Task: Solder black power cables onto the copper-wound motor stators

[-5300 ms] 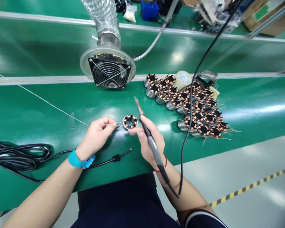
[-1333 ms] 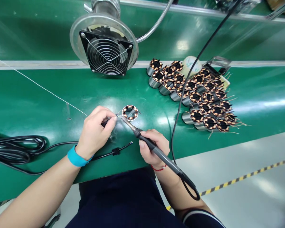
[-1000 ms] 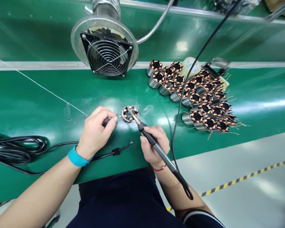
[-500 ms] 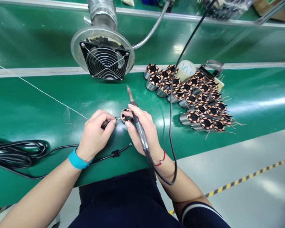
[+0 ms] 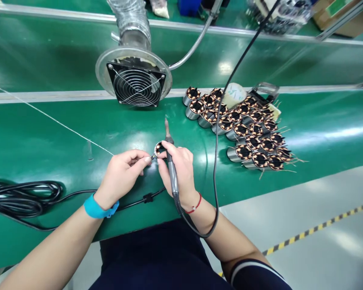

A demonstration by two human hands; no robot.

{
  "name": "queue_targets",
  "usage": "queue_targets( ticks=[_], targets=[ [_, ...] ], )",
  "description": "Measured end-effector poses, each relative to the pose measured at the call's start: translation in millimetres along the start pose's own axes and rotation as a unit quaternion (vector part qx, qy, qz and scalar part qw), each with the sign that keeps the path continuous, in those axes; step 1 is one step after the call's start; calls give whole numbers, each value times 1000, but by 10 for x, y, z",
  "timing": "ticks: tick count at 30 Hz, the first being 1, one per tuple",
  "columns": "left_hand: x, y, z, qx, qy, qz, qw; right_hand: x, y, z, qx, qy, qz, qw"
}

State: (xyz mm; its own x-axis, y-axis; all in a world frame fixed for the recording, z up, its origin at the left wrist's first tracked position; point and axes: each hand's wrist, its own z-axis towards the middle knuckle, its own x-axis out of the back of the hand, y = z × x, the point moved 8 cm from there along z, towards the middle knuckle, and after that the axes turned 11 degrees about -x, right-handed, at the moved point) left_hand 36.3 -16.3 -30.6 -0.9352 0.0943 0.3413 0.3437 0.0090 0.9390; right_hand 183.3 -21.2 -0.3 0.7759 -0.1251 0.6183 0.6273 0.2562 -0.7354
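Observation:
My right hand [image 5: 180,171] is closed around a soldering iron [image 5: 172,167], whose tip points away from me toward the fan. Its thumb and fingers also grip a small motor stator [image 5: 158,149] with copper windings, partly hidden by the fingers. My left hand [image 5: 127,171] is closed in a pinch on thin wires [image 5: 153,156] at the stator's left edge; exactly how they meet is too small to tell. A thin pale strand [image 5: 78,134] runs from the upper left down to my left hand. Below both hands, a black cable [image 5: 130,204] lies on the green bench.
Several wound stators [image 5: 242,131] stand grouped at the right. A fan in a round metal hood [image 5: 137,86] hangs at the back. The iron's black cord [image 5: 217,161] loops over my right forearm and up across the stators. Coiled black cable [image 5: 21,201] lies at left.
My left hand has moved slightly right, bringing the pinched wires against the stator's edge. My right hand has shifted a little left, with the iron more upright in view. The camera view has tilted slightly.

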Motion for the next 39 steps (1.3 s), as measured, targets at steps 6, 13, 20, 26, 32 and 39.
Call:
queue_targets(
  ticks=[6,13,20,26,32,39],
  targets=[
    [-40,-33,15,13,-11,-62,998,-26,-34,-24,0,-9,-7,1000],
    [18,421,-91,-278,51,150,948,16,45,-25,-20,-15,102,995],
    [-54,557,-205,-390,53,260,882,-22,171,-15,-76,-38,208,974],
    [-131,569,-224,-412,49,327,849,-20,165,-1,-68,-33,187,979],
    [-122,493,-179,-365,28,301,880,-23,154,19,-44,-20,173,984],
    [-76,495,-127,-325,28,272,905,30,152,38,-12,-39,164,986]
  ],
)
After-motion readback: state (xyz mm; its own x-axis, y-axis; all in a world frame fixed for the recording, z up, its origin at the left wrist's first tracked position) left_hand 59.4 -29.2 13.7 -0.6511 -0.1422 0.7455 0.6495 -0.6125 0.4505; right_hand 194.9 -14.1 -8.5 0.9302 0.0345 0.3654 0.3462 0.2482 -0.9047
